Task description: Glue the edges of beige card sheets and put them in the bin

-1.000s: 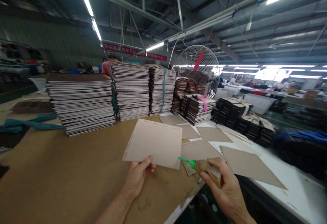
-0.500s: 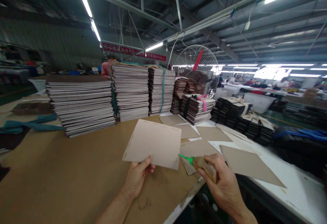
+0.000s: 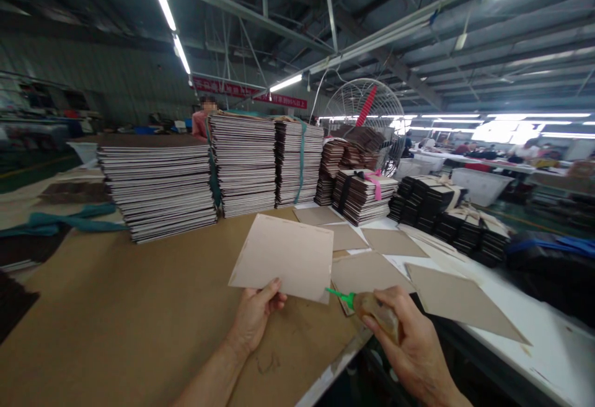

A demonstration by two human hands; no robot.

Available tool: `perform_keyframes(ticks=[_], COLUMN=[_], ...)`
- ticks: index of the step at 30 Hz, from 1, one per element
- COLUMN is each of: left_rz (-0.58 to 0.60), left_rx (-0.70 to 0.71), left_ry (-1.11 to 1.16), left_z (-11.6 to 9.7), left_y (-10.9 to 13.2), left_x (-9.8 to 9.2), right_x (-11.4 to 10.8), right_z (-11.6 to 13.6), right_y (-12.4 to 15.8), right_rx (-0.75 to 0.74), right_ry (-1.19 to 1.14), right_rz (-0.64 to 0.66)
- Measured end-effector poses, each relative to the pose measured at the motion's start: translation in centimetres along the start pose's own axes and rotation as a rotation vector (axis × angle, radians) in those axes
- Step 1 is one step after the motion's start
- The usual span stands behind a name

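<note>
1. Red banner (image 3: pixel 227 88) on the far side: white characters ended in "95%以上"; the rest was too blurred to read.
2. Table (image 3: pixel 130 308): smooth brown surface, faintly scribbled near the person, with a worn whitish edge; its left side ran out of view.
3. Tall stacks (image 3: pixel 160 193) of thin, flat pieces stood at the back, pale and dark edges alternating; they partly hid a person in a pinkish top (image 3: pixel 199 125).
4. Loose boards (image 3: pixel 465 298): matte, grey-brown, four-cornered, spread to the right, some overlapping.
5. Pale board (image 3: pixel 283 258): raised above the table in front of the person, small tan patches along its margins.
6. Right hand (image 3: pixel 409 339): curled around the bottle, some fingers hidden.
7. Left hand (image 3: pixel 260 311): closed on the pale board's near edge, thumb on top, fingers partly concealed underneath.
8. Bottle (image 3: pixel 374 313): rounded, cloudy, brown-stained, lying sideways in the grip.
9. Green nozzle (image 3: pixel 343 297): slender, tapering, its tip at the pale board's right edge; contact could not be told.
</note>
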State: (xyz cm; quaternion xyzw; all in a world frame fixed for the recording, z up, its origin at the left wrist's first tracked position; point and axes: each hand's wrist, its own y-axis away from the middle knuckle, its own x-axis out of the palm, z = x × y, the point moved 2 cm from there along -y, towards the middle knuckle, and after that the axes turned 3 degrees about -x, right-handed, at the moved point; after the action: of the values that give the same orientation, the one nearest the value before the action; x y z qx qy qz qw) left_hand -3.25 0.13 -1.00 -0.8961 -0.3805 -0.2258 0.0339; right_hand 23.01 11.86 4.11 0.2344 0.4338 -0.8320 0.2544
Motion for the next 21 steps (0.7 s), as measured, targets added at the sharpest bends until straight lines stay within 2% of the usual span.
perform_keyframes(ticks=[5,11,21], left_rz=[-0.028,-0.025,-0.044], left_rx=[0.003,0.008,0.003], left_ry=[0.021,0.036,0.036], left_z=[-0.07,-0.17,0.0], left_y=[0.04,0.09,-0.05], left_x=[0.01,-0.02,0.01], right_x=[0.22,0.13,0.41], right_z=[-0.12,-0.28,-0.12], right_y=[0.52,0.71,0.8], right_rx=[0.013,0.032,0.04], right_ry=[0.012,0.006,-0.048], right_rz=[0.069,-0.036,0.03])
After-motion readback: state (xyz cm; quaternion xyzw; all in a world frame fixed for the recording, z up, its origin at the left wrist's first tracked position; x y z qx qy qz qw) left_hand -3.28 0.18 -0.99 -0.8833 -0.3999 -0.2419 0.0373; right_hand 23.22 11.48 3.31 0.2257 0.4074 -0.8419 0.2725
